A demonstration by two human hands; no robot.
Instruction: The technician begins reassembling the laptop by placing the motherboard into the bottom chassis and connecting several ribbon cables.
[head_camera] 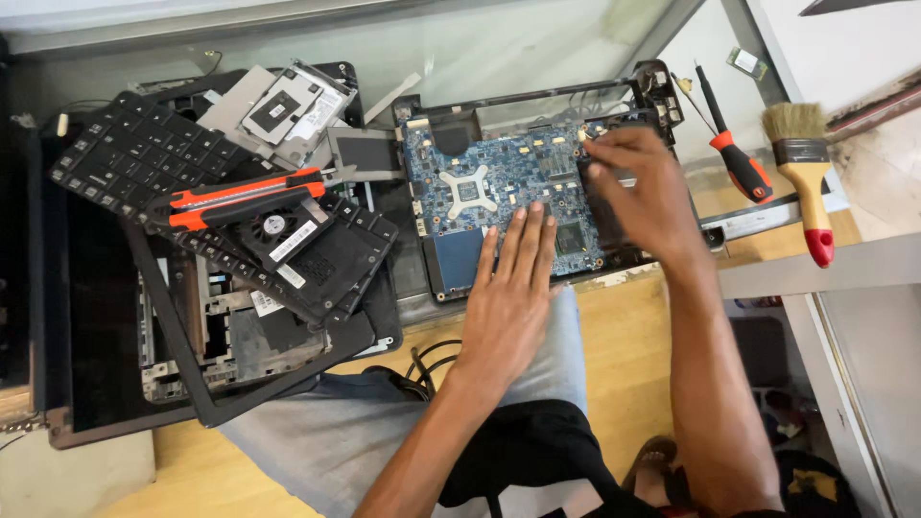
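My left hand [508,297] lies flat, fingers spread and holding nothing, pressed on the lower edge of the blue board [499,192], which sits in the upper middle of the frame inside a black laptop base [614,105] on the glass table [537,38]. My right hand [643,187] reaches over the board's right side with thumb and forefinger pinched together at its upper right corner; whether they hold something small there I cannot tell. A silver cross bracket [467,189] sits on the board left of centre. To the left of the frame is a heap of parts: a black keyboard [134,158] at the upper left, an orange and black knife [245,199] lying across it, a fan [278,230] just below the knife, a drive [283,110] above, and a black frame [230,403] under them all. At the upper right lie a screwdriver [734,153] with a red and black handle and, just beside it to the right, a brush [804,173] with a red-tipped handle. My grey-trousered knee [384,422] shows below the board.
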